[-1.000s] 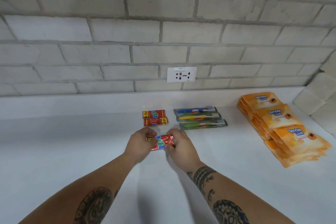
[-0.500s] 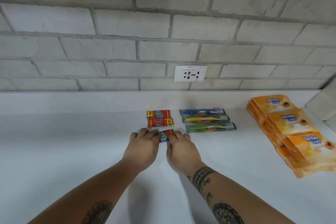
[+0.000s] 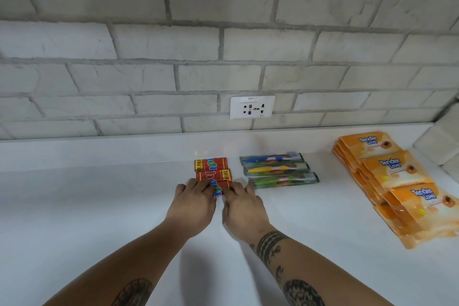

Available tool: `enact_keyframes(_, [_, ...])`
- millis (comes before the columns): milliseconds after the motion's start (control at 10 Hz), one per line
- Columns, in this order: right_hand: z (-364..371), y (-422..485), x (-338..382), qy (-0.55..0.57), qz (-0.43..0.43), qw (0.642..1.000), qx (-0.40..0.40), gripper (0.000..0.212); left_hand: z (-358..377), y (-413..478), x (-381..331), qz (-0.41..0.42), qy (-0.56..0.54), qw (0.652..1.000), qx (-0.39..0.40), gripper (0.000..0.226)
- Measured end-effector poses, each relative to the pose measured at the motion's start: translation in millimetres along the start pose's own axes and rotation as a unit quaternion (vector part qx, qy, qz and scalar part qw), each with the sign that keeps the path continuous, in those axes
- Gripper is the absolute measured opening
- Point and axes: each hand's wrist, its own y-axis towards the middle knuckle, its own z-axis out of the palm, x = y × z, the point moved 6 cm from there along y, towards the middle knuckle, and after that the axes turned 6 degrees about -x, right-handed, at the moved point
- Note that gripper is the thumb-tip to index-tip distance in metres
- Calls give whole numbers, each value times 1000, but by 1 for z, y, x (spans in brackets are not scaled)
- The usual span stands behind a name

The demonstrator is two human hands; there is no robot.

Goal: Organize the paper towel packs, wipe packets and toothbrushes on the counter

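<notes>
1. Plainly, the near red pack (image 3: 221, 187) lies under the fingertips of both hands. It is butted against a second red pack (image 3: 214, 174) just beyond them, with a third red pack (image 3: 211, 164) farther off.
2. The left hand (image 3: 192, 202) and right hand (image 3: 244, 207) sit side by side, almost touching, with fingers stretched flat over the pack's two ends, pressing rather than gripping.
3. It looks small, light and soft under a glossy wrapper. I judge it will slide readily on the smooth counter (image 3: 99, 206) and dent if squeezed, so the short ends are the best hold.
4. The toothbrushes (image 3: 278, 169) lie just beyond and to the right of the right hand, and the wipe packets (image 3: 395, 181) are well apart, farther right.
5. Both thumbs and the pack's ends are hidden, its print is blurred, and the frame edge cuts off the wipe stack.
</notes>
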Motion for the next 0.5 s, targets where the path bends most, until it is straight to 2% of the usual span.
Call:
enact_keyframes(100, [-4, -7, -1, 27, 12, 1000, -5, 54, -8, 0, -4, 7, -4, 1000, -21, 36])
enact_keyframes(200, [-10, -28, -8, 45, 25, 999, -14, 51, -20, 1, -12, 8, -7, 1000, -11, 22])
enact_keyframes(300, [-14, -70, -19, 48, 4, 998, -28, 36, -29, 4, -28, 3, -3, 1000, 29, 28])
enact_keyframes(400, [-26, -125, -37, 64, -15, 993, -97, 22, -45, 9, -53, -1, -18, 997, 73, 41])
enact_keyframes(500, [-38, -184, -58, 118, -24, 982, -144, 19, -62, 18, -86, 18, -28, 996, 83, 42])
